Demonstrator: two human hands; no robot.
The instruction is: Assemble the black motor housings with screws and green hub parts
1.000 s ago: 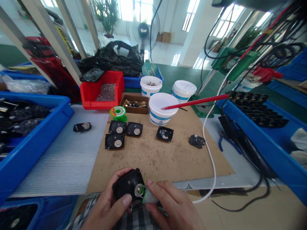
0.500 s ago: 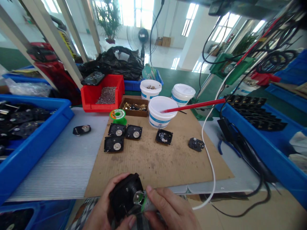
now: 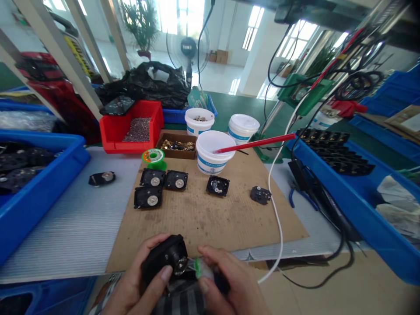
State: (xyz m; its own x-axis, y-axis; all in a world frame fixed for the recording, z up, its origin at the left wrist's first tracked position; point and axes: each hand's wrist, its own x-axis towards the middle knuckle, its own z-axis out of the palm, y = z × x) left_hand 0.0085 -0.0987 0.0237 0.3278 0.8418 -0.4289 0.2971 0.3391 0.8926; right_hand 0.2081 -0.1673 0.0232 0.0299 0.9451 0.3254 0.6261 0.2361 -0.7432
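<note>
At the table's near edge, my left hand (image 3: 139, 275) is wrapped round a black plastic housing (image 3: 159, 258), with the thumb lying across its face. A round silver metal disc (image 3: 180, 265) sits at the housing's right side. Closed in my right hand (image 3: 234, 280) is a greyish handheld tool with a green ring (image 3: 197, 267); thin prongs at its tip point left, close to the disc. Whether they touch it I cannot tell. Farther back on the cardboard sheet (image 3: 190, 223) lie several similar black housings (image 3: 148, 197), some showing silver discs.
Behind the cardboard stand a red bin (image 3: 127, 146) of small metal parts, a brown box (image 3: 175, 152) of brass pieces, a green solder spool (image 3: 154, 161) and a white tub (image 3: 215, 164) with a red stick (image 3: 259, 143). Blue crates flank both sides. A white cable (image 3: 278, 218) crosses the right.
My right hand has drawn the tool back rightward from the disc. The housing is tilted differently, with my left thumb now higher on its face. The whole view has shifted slightly.
</note>
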